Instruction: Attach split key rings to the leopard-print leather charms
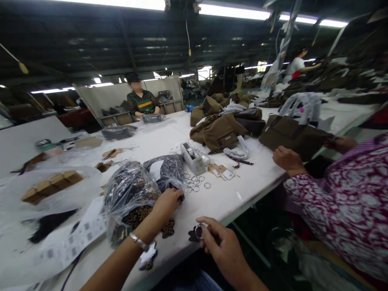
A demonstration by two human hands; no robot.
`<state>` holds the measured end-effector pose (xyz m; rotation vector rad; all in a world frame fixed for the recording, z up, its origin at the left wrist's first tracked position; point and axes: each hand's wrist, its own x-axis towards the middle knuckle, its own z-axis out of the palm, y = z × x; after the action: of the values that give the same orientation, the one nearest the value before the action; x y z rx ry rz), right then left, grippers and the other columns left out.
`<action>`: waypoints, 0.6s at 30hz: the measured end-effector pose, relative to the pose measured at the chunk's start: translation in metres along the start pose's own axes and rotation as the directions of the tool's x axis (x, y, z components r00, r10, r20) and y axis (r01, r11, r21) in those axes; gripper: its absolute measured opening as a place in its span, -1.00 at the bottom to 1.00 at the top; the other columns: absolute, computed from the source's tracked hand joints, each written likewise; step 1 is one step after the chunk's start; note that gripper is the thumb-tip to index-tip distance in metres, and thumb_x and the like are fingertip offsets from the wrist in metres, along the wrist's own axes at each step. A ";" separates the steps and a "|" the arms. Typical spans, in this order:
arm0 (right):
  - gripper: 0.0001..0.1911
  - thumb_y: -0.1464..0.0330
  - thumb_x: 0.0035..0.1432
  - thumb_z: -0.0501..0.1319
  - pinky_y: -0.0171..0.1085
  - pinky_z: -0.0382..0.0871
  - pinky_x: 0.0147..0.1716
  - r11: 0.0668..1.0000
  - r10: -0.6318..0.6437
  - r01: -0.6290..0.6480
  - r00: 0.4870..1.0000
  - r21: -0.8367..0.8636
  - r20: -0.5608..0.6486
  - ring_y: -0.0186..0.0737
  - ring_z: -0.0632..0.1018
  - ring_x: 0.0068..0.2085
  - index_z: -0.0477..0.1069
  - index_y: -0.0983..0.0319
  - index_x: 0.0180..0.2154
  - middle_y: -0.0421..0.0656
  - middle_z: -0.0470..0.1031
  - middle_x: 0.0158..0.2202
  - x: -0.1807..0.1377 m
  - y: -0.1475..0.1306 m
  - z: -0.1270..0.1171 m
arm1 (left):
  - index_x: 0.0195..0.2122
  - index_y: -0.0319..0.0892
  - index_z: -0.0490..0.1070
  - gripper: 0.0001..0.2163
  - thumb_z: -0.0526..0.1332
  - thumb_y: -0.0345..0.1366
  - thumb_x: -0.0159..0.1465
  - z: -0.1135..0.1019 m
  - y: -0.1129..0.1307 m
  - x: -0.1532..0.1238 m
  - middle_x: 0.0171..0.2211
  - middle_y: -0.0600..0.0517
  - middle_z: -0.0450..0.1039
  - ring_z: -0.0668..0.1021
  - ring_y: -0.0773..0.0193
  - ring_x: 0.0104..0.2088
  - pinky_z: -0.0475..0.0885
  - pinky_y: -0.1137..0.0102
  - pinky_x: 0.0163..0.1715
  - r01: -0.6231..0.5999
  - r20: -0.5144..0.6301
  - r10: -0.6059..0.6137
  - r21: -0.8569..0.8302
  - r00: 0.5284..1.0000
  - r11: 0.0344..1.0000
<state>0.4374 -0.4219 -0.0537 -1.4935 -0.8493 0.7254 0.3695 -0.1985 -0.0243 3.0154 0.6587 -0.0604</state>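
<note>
Head view: right hand [222,244] pinches round silver metal ring [198,231]; clear plastic bag of dark-patterned pieces [171,165] lies ahead-left, left hand [169,201] touching, grip unclear.

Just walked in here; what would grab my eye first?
Probably the heap of brown bags farther up the white table, and the magenta-and-white sleeve at right. Nearer, the left hand is at a plastic bag with dark patterned contents; the right hand, by the table's near edge, pinches a metal ring.
</note>
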 end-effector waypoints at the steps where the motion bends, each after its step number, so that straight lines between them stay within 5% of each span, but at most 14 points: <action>1: -0.63 0.15 0.29 0.12 -0.38 0.36 -0.48 1.000 -0.004 0.004 1.000 -0.003 0.001 -0.30 0.49 -0.53 0.47 0.23 -0.02 -0.18 0.51 -0.52 -0.001 0.000 0.000 | -0.10 -0.18 0.50 -0.75 0.14 -0.49 0.25 0.002 0.004 -0.009 -0.16 -0.11 0.53 0.52 0.11 -0.11 0.42 0.30 -0.08 -0.002 -0.010 0.002 -0.007 1.000 1.000; 7: -0.68 0.21 0.29 0.13 -0.40 0.36 -0.46 0.999 -0.025 0.025 1.000 -0.020 -0.007 -0.31 0.49 -0.51 0.48 0.20 -0.03 -0.20 0.52 -0.51 -0.002 0.003 -0.001 | 0.10 -0.18 0.40 -0.61 0.08 -0.56 0.27 0.017 0.033 -0.056 0.07 -0.14 0.44 0.47 0.11 0.04 0.37 0.25 0.06 0.015 -0.049 -0.016 -0.025 0.999 1.000; 11: -0.64 0.20 0.28 0.14 -0.39 0.37 -0.45 0.999 -0.011 0.011 1.000 -0.039 -0.007 -0.31 0.49 -0.51 0.46 0.22 0.02 -0.20 0.52 -0.50 -0.001 0.005 -0.004 | 0.07 -0.17 0.43 -0.59 0.08 -0.61 0.25 0.024 0.047 -0.080 0.10 -0.16 0.43 0.51 0.10 0.04 0.42 0.24 0.03 0.022 0.024 -0.021 -0.070 0.999 0.997; 15: -0.62 0.19 0.28 0.13 -0.37 0.37 -0.45 0.998 0.002 -0.002 1.000 -0.060 0.008 -0.30 0.49 -0.51 0.47 0.24 0.02 -0.20 0.51 -0.51 -0.001 0.007 -0.006 | -0.15 -0.17 0.53 -0.77 0.12 -0.50 0.30 0.009 0.049 -0.092 0.12 -0.14 0.43 0.53 0.09 0.04 0.42 0.28 0.03 0.006 0.094 0.007 -0.127 0.996 0.992; 18: -0.62 0.19 0.29 0.12 -0.35 0.37 -0.46 0.998 0.010 -0.009 1.000 -0.066 0.013 -0.29 0.49 -0.52 0.48 0.24 0.01 -0.20 0.51 -0.52 -0.001 0.008 -0.005 | -0.23 -0.14 0.52 -0.81 0.09 -0.32 0.37 -0.015 0.040 -0.086 -0.05 -0.08 0.54 0.59 0.16 -0.09 0.43 0.34 -0.04 0.042 -0.009 -0.044 -0.167 0.999 0.985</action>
<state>0.4421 -0.4258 -0.0615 -1.5540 -0.8842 0.7212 0.3083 -0.2697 -0.0033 2.8433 0.6925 0.0113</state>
